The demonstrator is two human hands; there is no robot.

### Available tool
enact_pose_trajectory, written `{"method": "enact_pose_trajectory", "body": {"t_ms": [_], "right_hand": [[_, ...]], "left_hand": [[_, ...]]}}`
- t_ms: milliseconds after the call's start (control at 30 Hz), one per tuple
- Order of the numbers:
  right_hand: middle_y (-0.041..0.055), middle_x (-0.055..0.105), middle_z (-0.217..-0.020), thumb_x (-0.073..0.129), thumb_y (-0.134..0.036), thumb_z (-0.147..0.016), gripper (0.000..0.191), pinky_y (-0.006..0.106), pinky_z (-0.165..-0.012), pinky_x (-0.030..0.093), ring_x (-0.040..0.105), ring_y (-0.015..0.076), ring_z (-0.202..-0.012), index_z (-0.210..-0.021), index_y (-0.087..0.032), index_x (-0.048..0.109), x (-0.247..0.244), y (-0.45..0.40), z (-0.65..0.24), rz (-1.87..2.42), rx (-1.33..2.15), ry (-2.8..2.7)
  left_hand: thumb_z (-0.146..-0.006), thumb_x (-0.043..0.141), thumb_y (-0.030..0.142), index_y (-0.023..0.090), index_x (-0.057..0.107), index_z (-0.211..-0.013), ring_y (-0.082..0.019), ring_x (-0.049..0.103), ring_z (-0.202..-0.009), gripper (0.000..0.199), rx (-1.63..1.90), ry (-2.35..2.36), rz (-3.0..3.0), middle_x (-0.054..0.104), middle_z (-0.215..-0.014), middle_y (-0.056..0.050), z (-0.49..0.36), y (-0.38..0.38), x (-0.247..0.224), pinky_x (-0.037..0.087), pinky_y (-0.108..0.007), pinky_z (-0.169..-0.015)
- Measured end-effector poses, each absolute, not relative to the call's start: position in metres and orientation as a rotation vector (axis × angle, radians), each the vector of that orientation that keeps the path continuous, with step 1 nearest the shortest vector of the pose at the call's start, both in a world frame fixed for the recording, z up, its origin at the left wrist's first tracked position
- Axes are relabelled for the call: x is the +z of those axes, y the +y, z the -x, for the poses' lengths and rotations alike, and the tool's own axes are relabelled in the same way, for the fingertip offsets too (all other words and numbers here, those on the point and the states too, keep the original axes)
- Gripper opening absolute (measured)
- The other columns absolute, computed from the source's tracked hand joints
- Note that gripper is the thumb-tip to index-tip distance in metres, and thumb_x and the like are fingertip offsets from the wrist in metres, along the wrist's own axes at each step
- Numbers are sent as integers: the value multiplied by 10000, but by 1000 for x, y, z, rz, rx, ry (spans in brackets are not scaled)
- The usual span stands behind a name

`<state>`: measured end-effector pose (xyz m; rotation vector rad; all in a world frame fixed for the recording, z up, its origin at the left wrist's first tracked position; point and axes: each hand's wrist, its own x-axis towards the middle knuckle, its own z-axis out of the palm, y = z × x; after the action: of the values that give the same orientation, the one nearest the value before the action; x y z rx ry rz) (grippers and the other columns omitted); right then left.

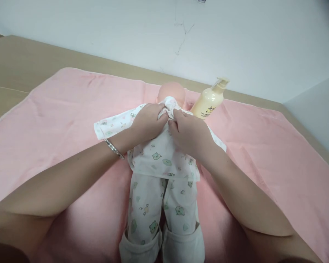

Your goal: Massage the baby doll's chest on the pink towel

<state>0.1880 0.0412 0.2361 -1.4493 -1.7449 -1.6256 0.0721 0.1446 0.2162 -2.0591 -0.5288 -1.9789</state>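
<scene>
A baby doll (172, 90) lies on a pink blanket (98, 204), its head at the far end and its face not in view. It wears a white patterned top (164, 160) and matching trousers (146, 208) with wide turned-up cuffs. My left hand (149, 122) is closed on the top's fabric near the neck, a silver bangle at the wrist. Close beside it, my right hand (190, 133) pinches the same top at the neckline. The fingertips of both hands nearly meet at the upper middle of the top.
A pale yellow pump bottle (210, 100) leans at the right of the doll's head. The blanket covers much of a wooden table (71, 54), whose far edge runs along a white wall (126, 29) with thin marks on it.
</scene>
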Motion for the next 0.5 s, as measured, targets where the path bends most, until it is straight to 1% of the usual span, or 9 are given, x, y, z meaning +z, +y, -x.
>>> {"method": "enact_pose_trajectory", "body": {"t_ms": [67, 133, 167, 233, 300, 367, 500], "right_hand": [[195, 749, -1116, 305, -285, -1033, 382, 503, -917, 560, 712, 385, -1109, -1150, -150, 642, 239, 43, -189, 1447, -1596, -1756], [210, 742, -1235, 308, -281, -1026, 398, 549, -1002, 549, 689, 394, -1209, -1199, -152, 641, 245, 49, -193, 1406, -1547, -1789], [218, 719, -1332, 308, -283, -1024, 421, 581, -1064, 527, 659, 399, -1290, -1250, -148, 636, 249, 53, -195, 1375, -1523, -1810], [220, 619, -1530, 320, -302, -1019, 479, 635, -1192, 444, 554, 401, -1460, -1364, -133, 607, 255, 61, -201, 1324, -1484, -1842], [211, 529, -1634, 349, -324, -1010, 524, 652, -1273, 360, 458, 393, -1558, -1436, -119, 575, 260, 68, -206, 1297, -1462, -1847], [213, 516, -1645, 368, -327, -1000, 526, 660, -1290, 336, 443, 392, -1567, -1437, -117, 572, 261, 73, -209, 1288, -1456, -1824], [223, 600, -1541, 368, -306, -987, 438, 662, -1243, 388, 513, 397, -1490, -1309, -138, 613, 259, 74, -208, 1269, -1462, -1792]], "left_hand": [[-954, 331, 280, 179, 655, -1006, -280, 663, -1010, 344, -2020, -488, 2068, 760, -1077, -137, -73, 148, 216, 525, -465, -956], [-966, 318, 302, 166, 678, -1065, -288, 673, -1079, 398, -2062, -467, 2055, 765, -1135, -144, -76, 151, 216, 532, -481, -1027], [-973, 312, 314, 159, 684, -1100, -292, 674, -1118, 422, -2076, -458, 2046, 764, -1171, -148, -77, 152, 215, 530, -489, -1065], [-982, 308, 323, 146, 682, -1168, -297, 667, -1189, 454, -2088, -448, 2034, 755, -1245, -152, -79, 153, 214, 517, -500, -1133], [-986, 301, 307, 131, 676, -1199, -302, 655, -1235, 466, -2077, -470, 2026, 739, -1291, -162, -81, 152, 212, 500, -505, -1174], [-988, 278, 276, 112, 673, -1187, -314, 648, -1247, 472, -2045, -520, 2007, 727, -1292, -185, -84, 149, 209, 491, -512, -1186], [-983, 233, 219, 101, 646, -1198, -321, 630, -1262, 480, -2001, -527, 1945, 708, -1300, -207, -86, 144, 206, 484, -518, -1189]]}}
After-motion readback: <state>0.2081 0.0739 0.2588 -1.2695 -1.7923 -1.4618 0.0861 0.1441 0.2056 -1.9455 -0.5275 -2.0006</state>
